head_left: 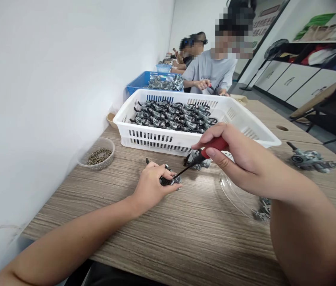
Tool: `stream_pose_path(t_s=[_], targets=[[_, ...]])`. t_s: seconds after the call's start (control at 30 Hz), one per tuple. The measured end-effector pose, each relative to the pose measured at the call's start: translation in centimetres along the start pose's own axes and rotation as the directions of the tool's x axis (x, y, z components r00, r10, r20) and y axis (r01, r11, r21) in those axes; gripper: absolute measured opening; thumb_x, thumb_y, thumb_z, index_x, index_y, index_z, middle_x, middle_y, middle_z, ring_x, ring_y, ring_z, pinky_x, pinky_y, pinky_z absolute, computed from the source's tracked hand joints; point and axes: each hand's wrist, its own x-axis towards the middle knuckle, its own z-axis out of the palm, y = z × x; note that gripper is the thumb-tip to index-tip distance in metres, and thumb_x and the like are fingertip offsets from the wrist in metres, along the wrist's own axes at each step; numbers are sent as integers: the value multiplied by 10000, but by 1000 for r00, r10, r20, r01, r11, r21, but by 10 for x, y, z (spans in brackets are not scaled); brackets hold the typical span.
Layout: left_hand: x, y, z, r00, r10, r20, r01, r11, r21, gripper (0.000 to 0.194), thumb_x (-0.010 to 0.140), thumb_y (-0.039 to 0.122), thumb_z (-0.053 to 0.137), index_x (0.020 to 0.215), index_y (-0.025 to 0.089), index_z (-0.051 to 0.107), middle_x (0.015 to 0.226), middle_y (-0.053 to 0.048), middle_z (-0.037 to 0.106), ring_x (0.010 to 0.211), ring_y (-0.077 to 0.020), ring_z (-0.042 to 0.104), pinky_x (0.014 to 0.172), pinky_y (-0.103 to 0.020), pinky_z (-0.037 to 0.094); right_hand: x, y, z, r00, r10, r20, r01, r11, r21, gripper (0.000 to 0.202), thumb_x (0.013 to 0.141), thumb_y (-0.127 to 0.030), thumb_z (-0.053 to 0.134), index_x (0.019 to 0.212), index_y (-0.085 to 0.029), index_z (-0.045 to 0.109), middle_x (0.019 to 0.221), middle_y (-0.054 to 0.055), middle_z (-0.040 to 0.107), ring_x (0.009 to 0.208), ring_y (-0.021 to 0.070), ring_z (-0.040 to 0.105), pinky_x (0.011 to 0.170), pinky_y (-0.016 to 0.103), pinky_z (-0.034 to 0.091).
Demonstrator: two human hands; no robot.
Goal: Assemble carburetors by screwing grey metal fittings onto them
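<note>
My left hand (152,182) is closed around a small carburetor (176,180), pressing it to the wooden table; the fingers cover much of it. In my right hand (230,147) is a red-handled screwdriver (217,146), slanting down to the left. Its dark shaft ends at the carburetor, close to my left fingertips; the exact contact spot is too small to make out. Just behind the shaft, another carburetor (200,161) lies on the table, partly hidden by the screwdriver.
A white basket (156,143) holds rows of carburetors. Left stands a clear tub (111,157) of small screws. A clear plastic container (230,194) sits under my right forearm, and another carburetor (310,159) lies right. Behind are a blue crate (135,85) and a seated co-worker (211,69).
</note>
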Motion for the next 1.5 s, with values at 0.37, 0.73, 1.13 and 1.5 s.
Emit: stream_pose_path(t_s=[0.37, 0.73, 1.13, 1.5], targets=[[0, 0, -1, 999, -42, 28, 42, 999, 10, 304, 740, 311, 1011, 809, 246, 723, 1009, -27, 868, 993, -274, 701, 1042, -580, 609, 2, 1, 6, 1000, -10, -21, 12, 996, 88, 99, 1085, -351, 576, 1128, -265, 552, 977, 57, 699, 758, 215, 701, 628, 365, 562], [0, 6, -4, 995, -89, 45, 87, 996, 33, 300, 739, 300, 1011, 800, 244, 722, 1009, -36, 859, 1024, -284, 709, 967, -525, 612, 1, 5, -2, 998, -67, 2, 67, 995, 70, 129, 1095, -374, 558, 1188, -289, 582, 1064, 80, 699, 888, 243, 689, 734, 417, 602], [0, 6, -3, 996, -75, 57, 72, 996, 46, 315, 738, 302, 1010, 829, 244, 714, 1014, -26, 868, 1055, -300, 700, 982, -529, 600, 1, 2, 1, 995, -89, -36, 89, 996, 2, 139, 1086, -369, 598, 1197, -287, 583, 1049, 61, 722, 845, 228, 698, 706, 385, 572], [-1, 4, -2, 997, -47, 59, 43, 997, 63, 310, 747, 313, 1005, 835, 250, 715, 1006, -20, 865, 1029, -295, 700, 976, -531, 601, -1, -1, -1, 997, -46, -54, 45, 999, -20, 126, 1090, -394, 589, 1114, -281, 541, 955, 57, 728, 740, 215, 676, 601, 369, 535]])
